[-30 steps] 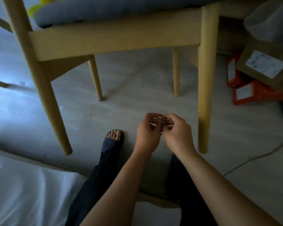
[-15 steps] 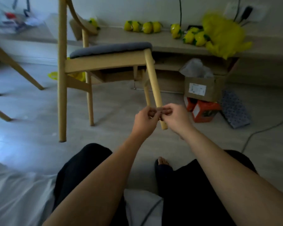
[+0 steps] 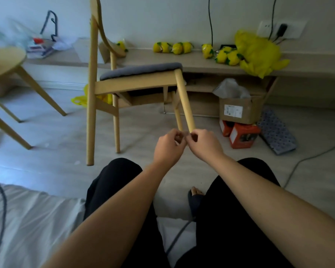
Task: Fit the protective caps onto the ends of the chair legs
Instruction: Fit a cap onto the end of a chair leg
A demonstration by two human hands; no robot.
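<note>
Looking down past your knees, you have both hands raised together in the middle of the scene, just at the near end of the tilted chair leg. Your left hand and right hand meet fingertip to fingertip, with the fingers of the left curled in and the thumb and forefinger of the right pinched against them. Something small seems to be held between the two hands, but it is hidden by the fingers, so you cannot tell whether it is a protective cap or how it sits. The bottom tip of that front leg disappears right behind the spot where your fingertips touch; whether it touches them cannot be told. The chair is tipped back to the left, its grey cushion on top, its two rear legs down on the pale floor and its front legs lifted toward you. A second front leg shows just left of the first, also ending behind your left hand. Farther right, near the low shelf, a cardboard box stands with orange boxes in front of it. Yellow lemons lie along the far shelf.
</note>
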